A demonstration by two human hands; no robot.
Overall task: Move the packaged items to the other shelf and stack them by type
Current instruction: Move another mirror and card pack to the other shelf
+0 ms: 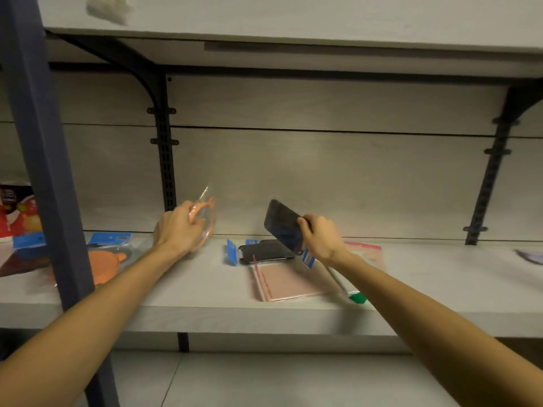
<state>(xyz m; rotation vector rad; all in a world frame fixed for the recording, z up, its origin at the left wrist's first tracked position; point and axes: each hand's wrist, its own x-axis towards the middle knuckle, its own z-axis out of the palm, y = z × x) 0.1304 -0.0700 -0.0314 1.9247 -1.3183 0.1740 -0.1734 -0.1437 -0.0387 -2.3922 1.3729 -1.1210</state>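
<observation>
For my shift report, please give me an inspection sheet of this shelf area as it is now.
Surface: pale shelf, items lying flat.
Job's things: black pack and pink pack on shelf; orange pack further left.
Clutter: red box at far left.
Hands: left hand holds an orange case; right hand holds a black case, tilted, above the black pack.
Cables: nothing seen.
Surroundings: blue post, black brackets, upper shelf.

Two packaged phone cases (266, 251) lie on the shelf (205, 289), far of a flat packet (289, 283). Left, beyond the upright post (50, 171), lie more packets (108, 254).
</observation>
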